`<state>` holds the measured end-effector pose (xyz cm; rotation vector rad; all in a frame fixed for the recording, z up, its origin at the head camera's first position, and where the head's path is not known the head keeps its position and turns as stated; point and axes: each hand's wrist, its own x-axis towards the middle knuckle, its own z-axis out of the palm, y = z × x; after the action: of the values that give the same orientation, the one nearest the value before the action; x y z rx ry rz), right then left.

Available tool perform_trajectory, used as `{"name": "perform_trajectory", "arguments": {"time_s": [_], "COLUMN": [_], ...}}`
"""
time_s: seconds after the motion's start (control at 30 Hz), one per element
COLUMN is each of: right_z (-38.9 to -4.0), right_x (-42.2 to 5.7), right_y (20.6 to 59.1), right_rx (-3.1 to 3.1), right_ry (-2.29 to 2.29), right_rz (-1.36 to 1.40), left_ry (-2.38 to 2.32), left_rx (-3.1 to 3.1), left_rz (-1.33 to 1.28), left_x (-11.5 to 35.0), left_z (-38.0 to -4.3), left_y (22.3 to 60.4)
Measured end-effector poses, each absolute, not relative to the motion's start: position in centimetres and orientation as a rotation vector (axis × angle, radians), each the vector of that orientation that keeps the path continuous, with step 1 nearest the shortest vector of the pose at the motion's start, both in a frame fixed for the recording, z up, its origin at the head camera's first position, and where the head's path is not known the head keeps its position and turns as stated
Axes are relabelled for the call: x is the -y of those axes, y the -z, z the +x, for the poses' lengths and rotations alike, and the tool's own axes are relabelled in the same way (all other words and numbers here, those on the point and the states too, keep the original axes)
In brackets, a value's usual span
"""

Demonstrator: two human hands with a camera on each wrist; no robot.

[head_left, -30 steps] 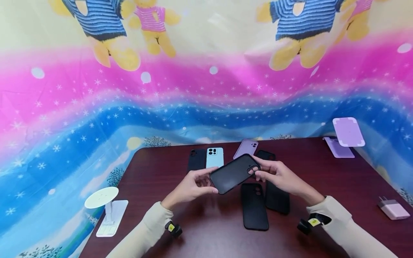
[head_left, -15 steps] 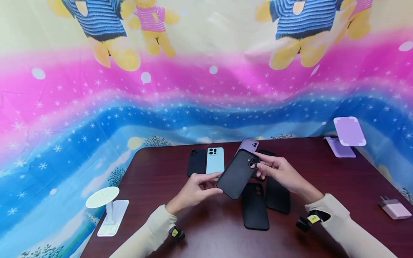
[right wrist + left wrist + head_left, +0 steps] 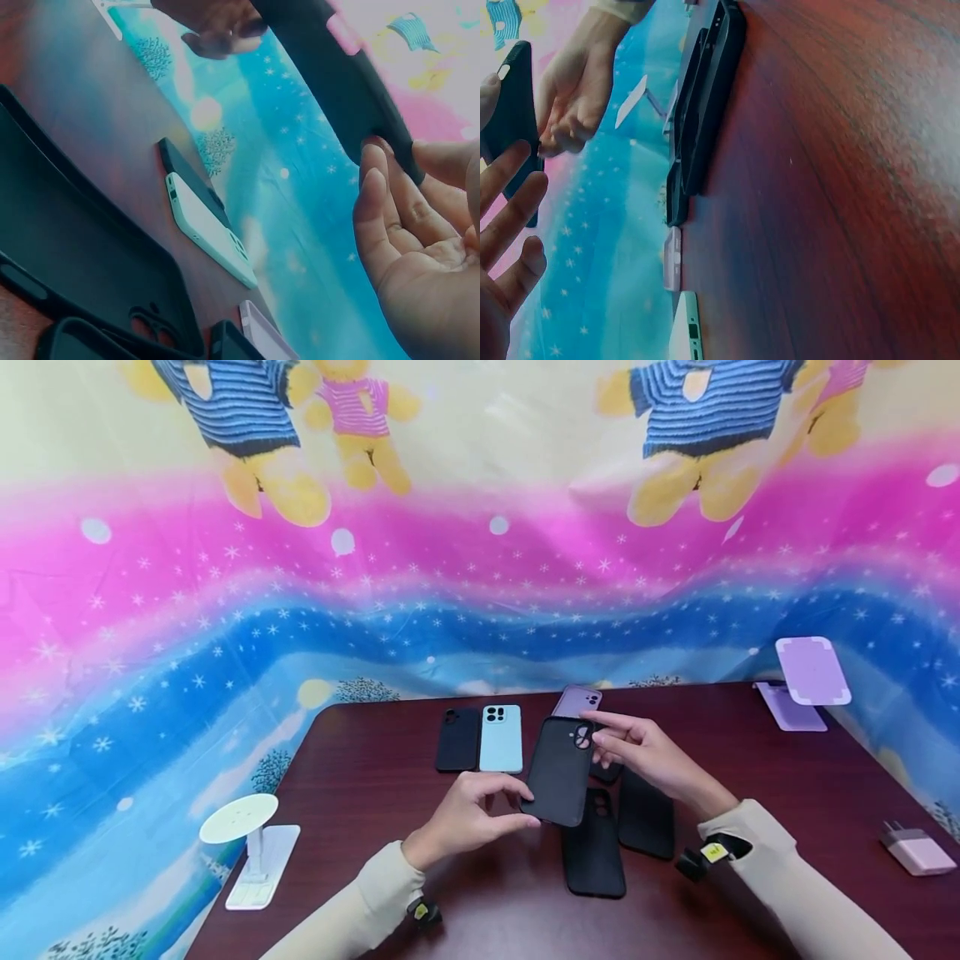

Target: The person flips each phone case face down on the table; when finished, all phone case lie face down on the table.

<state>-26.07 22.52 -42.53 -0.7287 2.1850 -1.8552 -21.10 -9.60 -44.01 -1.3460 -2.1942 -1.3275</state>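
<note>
A black phone case (image 3: 557, 781) with a round camera cutout is held up over the table, its inner side facing the head camera. My left hand (image 3: 471, 817) pinches its lower left corner between thumb and index finger. At the upper right corner, beside the cutout, my right hand (image 3: 651, 758) grips the same case. In the right wrist view the thumb and fingers of that hand (image 3: 424, 240) close on the case's edge (image 3: 337, 90). Below lie two more black cases, the nearer one (image 3: 596, 860) and another (image 3: 647, 818) to its right. A further black one is mostly hidden.
Toward the back lie a dark navy case (image 3: 457, 742), a light mint case (image 3: 501, 742) and a lilac case (image 3: 576, 700). A white stand (image 3: 258, 868) is at the left, a purple stand (image 3: 806, 685) at the back right. A charger plug (image 3: 918, 850) sits near the right edge.
The held case has turned from a slanted, nearly sideways pose to almost upright. My left hand has shifted right and slightly down along with its lower corner; my right hand still grips the camera end.
</note>
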Motion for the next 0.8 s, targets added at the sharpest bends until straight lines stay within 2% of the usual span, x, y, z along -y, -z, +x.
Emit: {"name": "perform_trajectory", "arguments": {"time_s": [0.23, 0.63, 0.8], "right_z": [-27.1, -28.3, -28.6], "right_x": [-22.2, -20.8, -19.8], "right_y": [42.8, 44.1, 44.1], "right_rx": [-1.997, -1.797, -1.808], "right_ry": [1.937, 2.066, 2.089], "right_rz": [-0.766, -1.022, -1.005], "left_ry": [1.251, 1.27, 1.264], "left_rx": [2.159, 2.082, 2.061], "left_rz": [-1.377, -1.387, -1.378], "left_x": [8.9, 8.2, 8.2], "left_z": [-20.7, -20.6, -20.8], "left_y": [44.0, 43.4, 43.4]}}
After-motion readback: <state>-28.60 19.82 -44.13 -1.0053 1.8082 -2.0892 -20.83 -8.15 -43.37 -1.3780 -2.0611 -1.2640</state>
